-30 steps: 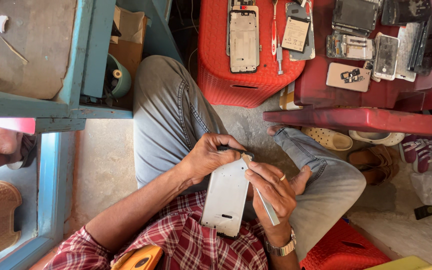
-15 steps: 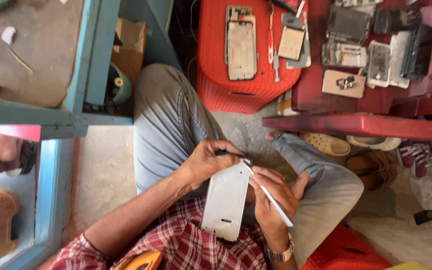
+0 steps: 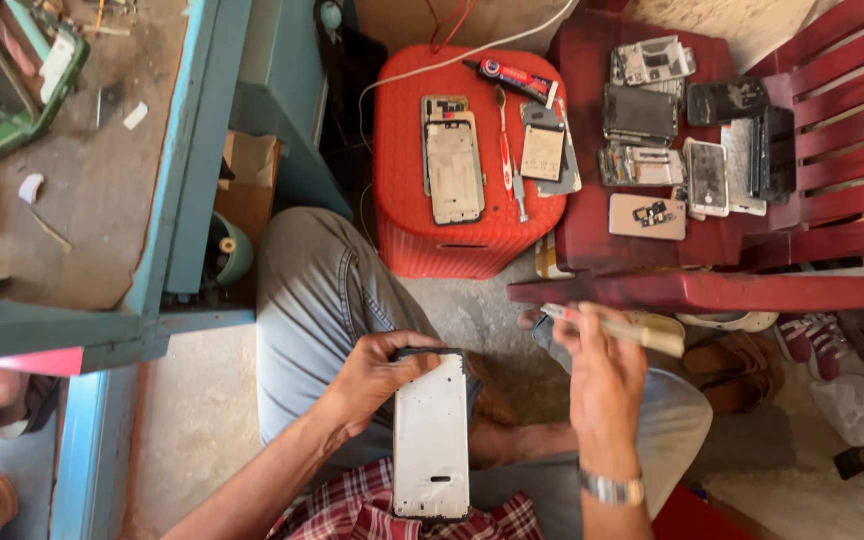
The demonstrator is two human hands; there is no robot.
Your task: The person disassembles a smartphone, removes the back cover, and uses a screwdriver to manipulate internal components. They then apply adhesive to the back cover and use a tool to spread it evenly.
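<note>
The left hand (image 3: 377,375) is grasping the top edge of a white phone frame (image 3: 431,435), which is lying lengthwise over the person's lap, near the camera. The right hand (image 3: 607,385) is clenching a thin stick-like tool (image 3: 617,328), raised to the right of the frame and apart from it. On the far red stool (image 3: 402,220), a red-and-blue glue tube (image 3: 517,80) is lying beside another phone frame (image 3: 454,170).

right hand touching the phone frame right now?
No. The right hand is lifted clear to the side, holding a thin tool, while only the left hand grips the white phone frame.
</note>
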